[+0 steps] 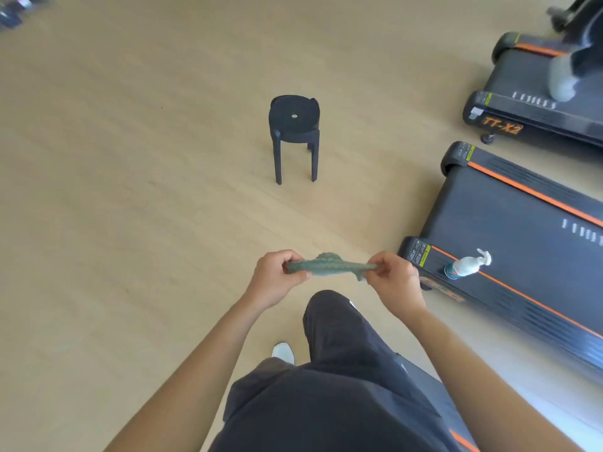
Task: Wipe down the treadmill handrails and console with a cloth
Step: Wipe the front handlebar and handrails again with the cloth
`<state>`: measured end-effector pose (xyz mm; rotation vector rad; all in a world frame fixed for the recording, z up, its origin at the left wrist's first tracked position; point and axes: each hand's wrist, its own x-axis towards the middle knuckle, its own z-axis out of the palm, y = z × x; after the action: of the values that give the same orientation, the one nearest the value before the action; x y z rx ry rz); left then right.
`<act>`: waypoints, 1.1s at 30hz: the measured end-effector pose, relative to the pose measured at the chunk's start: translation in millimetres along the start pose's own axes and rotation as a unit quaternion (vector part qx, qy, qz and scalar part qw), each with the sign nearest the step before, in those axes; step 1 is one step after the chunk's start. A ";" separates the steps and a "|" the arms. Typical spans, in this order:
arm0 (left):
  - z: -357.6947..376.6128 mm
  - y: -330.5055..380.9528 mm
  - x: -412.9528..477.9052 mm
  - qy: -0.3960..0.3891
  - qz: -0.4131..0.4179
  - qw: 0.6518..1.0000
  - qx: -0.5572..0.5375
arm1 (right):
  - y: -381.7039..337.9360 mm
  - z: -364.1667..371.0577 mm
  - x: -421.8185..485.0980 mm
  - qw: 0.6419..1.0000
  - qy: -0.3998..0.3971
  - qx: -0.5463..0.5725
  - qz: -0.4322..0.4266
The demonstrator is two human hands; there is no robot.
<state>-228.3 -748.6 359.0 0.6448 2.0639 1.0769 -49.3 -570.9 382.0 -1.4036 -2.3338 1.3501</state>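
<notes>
A green patterned cloth (pixel 329 266) is stretched flat between my two hands in front of my waist. My left hand (pixel 277 277) pinches its left end and my right hand (pixel 393 280) pinches its right end. To my right lies a black treadmill (pixel 509 230) with orange stripes; only its belt and rear end show, the handrails and console are out of view. A white spray bottle (pixel 466 265) lies on its side on the treadmill's near side rail.
A black stool (pixel 293 132) stands on the wooden floor ahead. A second treadmill (pixel 522 102) sits at the far right with another person's leg and shoe on its belt. Dark equipment shows at the top left corner. My dark trousers and one light shoe are below.
</notes>
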 end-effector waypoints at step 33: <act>330.5 294.8 488.5 -0.463 0.184 0.828 0.259 | 142.0 -195.3 283.3 0.645 0.413 0.505 0.399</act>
<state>-246.3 -92.2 299.6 1.5294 1.3380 0.2105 -21.4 -208.3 302.3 -1.9189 -0.1652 1.2682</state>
